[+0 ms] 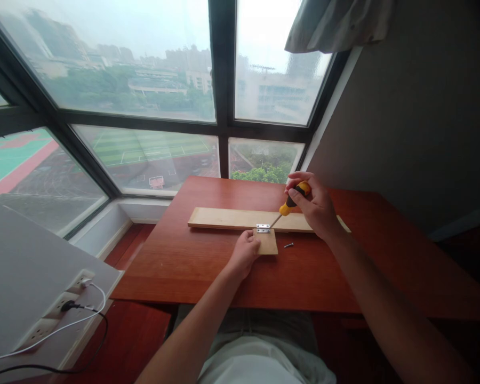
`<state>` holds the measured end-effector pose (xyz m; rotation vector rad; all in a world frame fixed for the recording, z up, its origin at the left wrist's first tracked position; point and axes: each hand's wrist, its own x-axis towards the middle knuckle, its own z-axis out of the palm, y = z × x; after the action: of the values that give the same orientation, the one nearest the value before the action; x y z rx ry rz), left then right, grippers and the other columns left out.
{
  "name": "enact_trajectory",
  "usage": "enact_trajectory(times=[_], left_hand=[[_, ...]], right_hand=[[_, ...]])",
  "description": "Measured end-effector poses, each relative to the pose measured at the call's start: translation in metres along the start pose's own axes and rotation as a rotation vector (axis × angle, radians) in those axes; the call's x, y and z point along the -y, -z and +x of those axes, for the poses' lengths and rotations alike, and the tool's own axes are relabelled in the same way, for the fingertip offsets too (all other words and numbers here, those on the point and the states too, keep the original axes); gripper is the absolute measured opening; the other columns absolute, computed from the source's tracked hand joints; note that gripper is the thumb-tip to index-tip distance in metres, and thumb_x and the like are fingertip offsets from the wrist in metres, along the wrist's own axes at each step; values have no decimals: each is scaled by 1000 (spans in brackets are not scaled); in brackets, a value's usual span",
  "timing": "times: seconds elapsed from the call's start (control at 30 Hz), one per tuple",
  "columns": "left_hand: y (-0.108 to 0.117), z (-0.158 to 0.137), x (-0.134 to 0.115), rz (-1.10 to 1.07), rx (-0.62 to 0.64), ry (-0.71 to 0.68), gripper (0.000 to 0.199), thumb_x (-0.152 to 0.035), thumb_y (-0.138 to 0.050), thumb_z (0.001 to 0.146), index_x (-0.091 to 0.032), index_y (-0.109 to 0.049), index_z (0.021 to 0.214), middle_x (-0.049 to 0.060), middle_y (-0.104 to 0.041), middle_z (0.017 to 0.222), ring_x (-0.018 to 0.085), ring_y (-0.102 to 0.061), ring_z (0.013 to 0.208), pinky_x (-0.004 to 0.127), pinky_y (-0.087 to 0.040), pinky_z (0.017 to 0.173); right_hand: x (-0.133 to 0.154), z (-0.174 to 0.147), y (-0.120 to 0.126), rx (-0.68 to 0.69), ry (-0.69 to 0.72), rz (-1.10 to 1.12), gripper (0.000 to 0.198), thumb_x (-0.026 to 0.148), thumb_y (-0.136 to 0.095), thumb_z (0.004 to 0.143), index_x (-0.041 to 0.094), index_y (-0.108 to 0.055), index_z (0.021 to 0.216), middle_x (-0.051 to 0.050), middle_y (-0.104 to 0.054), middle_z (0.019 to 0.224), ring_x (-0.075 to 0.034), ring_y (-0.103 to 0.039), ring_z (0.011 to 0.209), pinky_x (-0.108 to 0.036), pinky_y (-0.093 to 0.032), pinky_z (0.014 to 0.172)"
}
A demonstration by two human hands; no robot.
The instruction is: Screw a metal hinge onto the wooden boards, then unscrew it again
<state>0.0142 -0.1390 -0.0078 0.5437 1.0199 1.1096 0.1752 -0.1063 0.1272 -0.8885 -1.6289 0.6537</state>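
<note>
My right hand (314, 205) grips a yellow and black screwdriver (286, 207), tilted so that its shaft runs down to the left. Its tip is at the right end of a silver metal hinge (263, 228). That hinge lies across the joint between a long pale wooden board (224, 217) and a small square wooden piece (269, 245). The left edge of the small piece is pinched in my left hand (246, 248), with some fingers hidden beneath. A loose screw (288, 245) lies just right of the small piece.
The boards rest on a reddish-brown table (164, 266). Large windows (144, 149) stand behind it, and a dark wall (404, 133) rises on the right. At lower left, cables (100, 304) run from wall sockets (60, 304).
</note>
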Motion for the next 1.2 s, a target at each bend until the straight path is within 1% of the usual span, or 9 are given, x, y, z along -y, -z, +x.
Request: enact_trajectory(times=[0.23, 0.33, 0.57, 0.7, 0.87, 1.0, 1.07, 1.2], left_hand=[[0, -1, -1, 1, 6, 1, 29, -6, -63, 71, -16, -55, 97, 8, -70, 92, 16, -66, 73, 23, -52, 60], [0, -1, -1, 5, 4, 3, 31, -7, -64, 70, -16, -55, 99, 8, -70, 93, 16, -66, 74, 24, -52, 61], [1, 1, 1, -6, 12, -9, 31, -7, -63, 70, -15, -54, 98, 9, -69, 95, 14, -65, 73, 22, -51, 60], [1, 0, 1, -1, 17, -4, 30, -7, -62, 72, -15, -53, 100, 9, -69, 96, 15, -65, 74, 22, -51, 61], [0, -1, -1, -11, 20, -2, 31, -8, -64, 70, -16, -54, 98, 8, -69, 93, 16, -65, 74, 24, -52, 62], [1, -1, -1, -13, 30, -6, 32, -8, -66, 68, -16, -54, 97, 7, -69, 88, 15, -65, 71, 24, -51, 60], [1, -1, -1, -11, 33, -10, 32, -8, -66, 68, -16, -55, 98, 6, -69, 87, 15, -65, 70, 23, -50, 59], [2, -1, 0, -9, 26, -12, 32, -9, -68, 68, -16, -55, 97, 7, -69, 88, 15, -65, 69, 22, -50, 58]], right_hand=[[-2, -3, -1, 1, -30, -60, 27, 36, -56, 89, 29, -54, 115, -1, -60, 97, -18, -59, 90, -37, -53, 84], [-3, -3, -1, 12, -33, -75, 29, 39, -55, 89, 29, -53, 115, -1, -59, 98, -18, -59, 91, -37, -53, 84], [-5, -2, -3, 19, -3, -125, 24, 39, -54, 90, 28, -54, 112, -1, -60, 98, -18, -60, 91, -34, -52, 83], [-6, 0, -5, 6, 19, -151, 23, 39, -53, 90, 28, -55, 110, -1, -60, 96, -17, -60, 88, -32, -52, 81], [-9, 3, -5, -22, 3, -206, 24, 42, -52, 90, 28, -56, 109, -1, -61, 96, -17, -61, 88, -32, -52, 80], [-13, 6, -3, -50, -30, -195, 24, 43, -54, 89, 27, -57, 107, -1, -62, 94, -17, -61, 84, -29, -53, 71], [-15, 6, -4, -69, -33, -180, 23, 43, -55, 88, 27, -57, 105, -1, -61, 93, -17, -61, 83, -28, -53, 69], [-17, 4, -6, -92, -13, -192, 19, 41, -54, 89, 27, -57, 102, -1, -62, 94, -17, -60, 86, -31, -52, 77]])
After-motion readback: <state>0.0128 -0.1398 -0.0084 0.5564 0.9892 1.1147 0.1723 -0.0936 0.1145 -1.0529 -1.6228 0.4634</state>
